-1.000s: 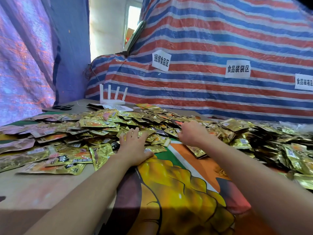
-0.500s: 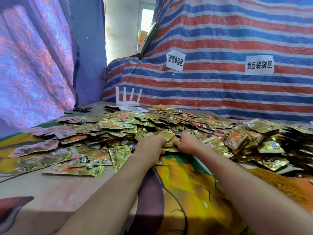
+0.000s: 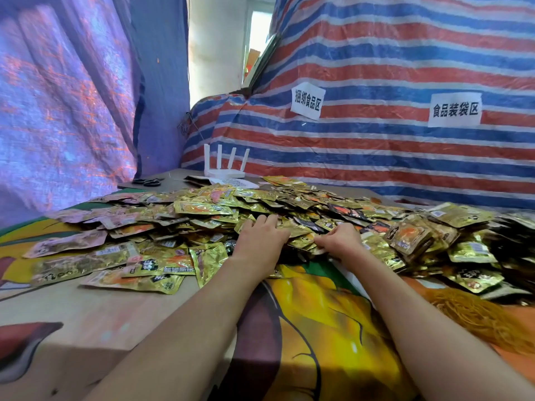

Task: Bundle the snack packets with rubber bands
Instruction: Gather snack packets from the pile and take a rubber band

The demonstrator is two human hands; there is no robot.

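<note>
snack packets lie loose in a heap across the far half of the tabletop, mostly gold foil. Both hands are at the heap's near edge, centre, just beside each other, not touching. left hand palm down, fingers laid over packets. right hand fingers curled, pinching a few gold packets. white router and scissors behind heap

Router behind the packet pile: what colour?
White router, clearest in the head view.
</note>
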